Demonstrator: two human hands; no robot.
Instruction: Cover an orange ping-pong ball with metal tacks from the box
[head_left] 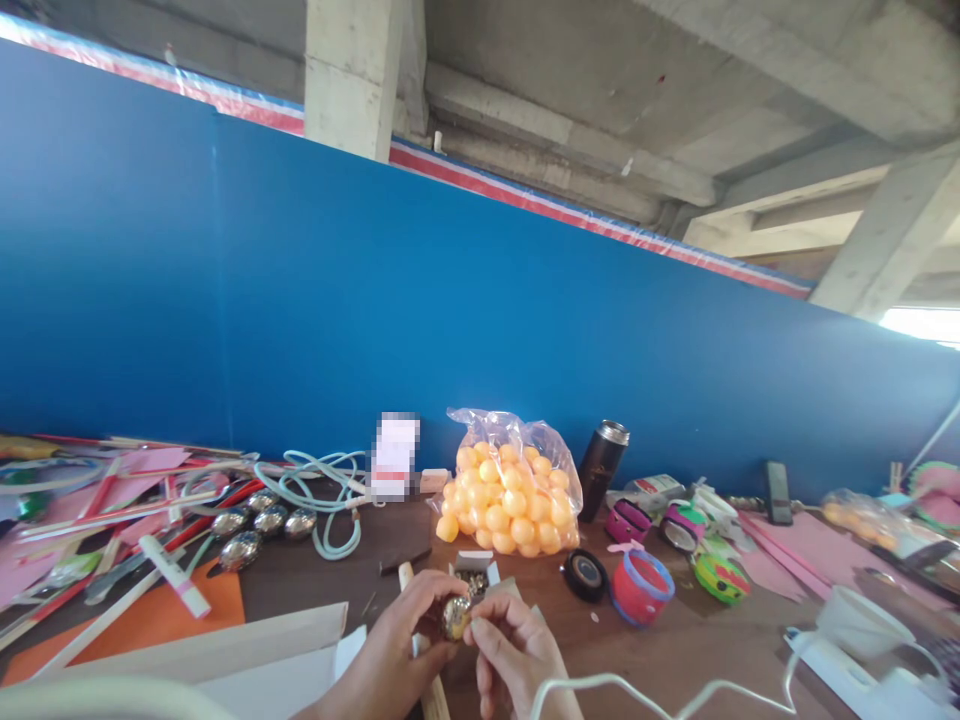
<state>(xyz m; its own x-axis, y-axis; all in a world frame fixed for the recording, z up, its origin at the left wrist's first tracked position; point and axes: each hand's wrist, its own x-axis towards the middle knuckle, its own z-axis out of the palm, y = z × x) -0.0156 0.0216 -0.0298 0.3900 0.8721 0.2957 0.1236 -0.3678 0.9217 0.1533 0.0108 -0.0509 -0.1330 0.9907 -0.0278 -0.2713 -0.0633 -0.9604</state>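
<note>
Shiny ball [455,620] over table [600,655], partly covered. Left hand [401,632] grips it. Right hand [519,640] curled at its side; can't tell if pinching anything. Box [493,574] just behind, half hidden. Stick [436,702] under left hand, cut off.

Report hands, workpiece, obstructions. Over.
Left hand gripping shiny metallic ball. Right hand fingertips close against it. Small open box just beyond; white cable near right wrist.

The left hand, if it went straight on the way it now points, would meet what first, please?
Past the shiny ball it holds, the left hand would probably meet the small open box first, though depth is unclear and the right hand is very close.
</note>
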